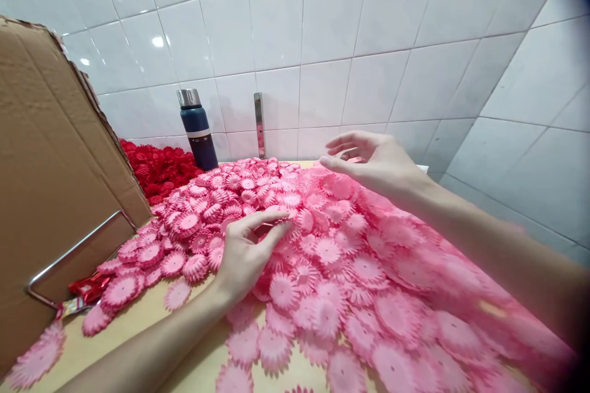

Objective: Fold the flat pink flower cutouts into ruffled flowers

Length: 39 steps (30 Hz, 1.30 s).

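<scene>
A big heap of pink flower-shaped petal discs covers the wooden tabletop. My left hand rests on the heap near its middle, thumb and forefinger pinched around one pink disc. My right hand hovers above the far side of the heap, fingers spread and slightly curled, holding nothing that I can see. A smaller pile of red flower discs lies behind the pink ones at the back left.
A tall cardboard sheet stands at the left with a metal wire bracket against it. A dark blue flask with a steel cap stands by the white tiled wall. A red wrapper lies near the bracket.
</scene>
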{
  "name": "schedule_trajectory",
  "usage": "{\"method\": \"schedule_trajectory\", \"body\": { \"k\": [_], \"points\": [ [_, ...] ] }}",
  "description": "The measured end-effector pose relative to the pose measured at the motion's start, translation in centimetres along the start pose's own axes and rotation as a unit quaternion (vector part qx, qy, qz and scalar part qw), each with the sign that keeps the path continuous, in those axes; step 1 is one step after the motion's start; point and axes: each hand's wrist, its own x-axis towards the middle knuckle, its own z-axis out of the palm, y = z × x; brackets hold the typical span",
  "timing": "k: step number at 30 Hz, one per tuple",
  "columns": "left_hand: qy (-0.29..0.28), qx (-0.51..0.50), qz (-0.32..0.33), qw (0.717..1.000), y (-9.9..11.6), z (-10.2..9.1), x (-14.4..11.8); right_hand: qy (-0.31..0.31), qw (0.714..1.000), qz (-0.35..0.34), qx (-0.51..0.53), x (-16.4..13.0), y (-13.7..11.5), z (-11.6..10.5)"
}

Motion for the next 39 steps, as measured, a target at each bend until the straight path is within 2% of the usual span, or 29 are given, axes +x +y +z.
{"method": "schedule_trajectory", "body": {
  "k": [3, 7, 14, 17, 22, 30, 33, 39],
  "points": [
    [0.018, 0.003, -0.017, 1.000, -0.5, -0.2, 0.1, -0.068, 0.997, -0.017, -0.031, -0.7, -0.4, 0.5],
    [0.021, 0.029, -0.018, 0.999, -0.5, -0.4, 0.1, -0.149, 0.987, -0.052, -0.022, -1.5, -1.3, 1.1],
    [0.001, 0.030, -0.003, 1.000, 0.3, -0.3, -0.2, -0.232, 0.959, -0.162, -0.002, -3.3, -4.3, 0.8],
    [-0.017, 0.014, 0.007, 1.000, 0.8, -0.1, -0.4, -0.263, 0.943, -0.205, 0.002, -4.8, -4.8, 0.8],
    [-0.072, 0.013, 0.026, 0.997, 1.2, 0.5, -1.0, -0.218, 0.962, -0.161, 0.022, -8.1, -3.5, 1.1],
    [-0.171, 0.082, 0.139, 0.972, 0.9, 1.1, -1.7, -0.123, 0.986, -0.107, 0.042, -11.1, -0.7, 1.2],
    [-0.167, 0.103, 0.170, 0.966, 1.0, 0.9, -1.7, -0.115, 0.985, -0.109, 0.062, -11.3, -0.2, 1.2],
    [-0.121, 0.156, 0.158, 0.967, 1.1, 0.8, -1.6, -0.163, 0.975, -0.122, 0.089, -11.6, -0.6, 1.4]
  ]
}}
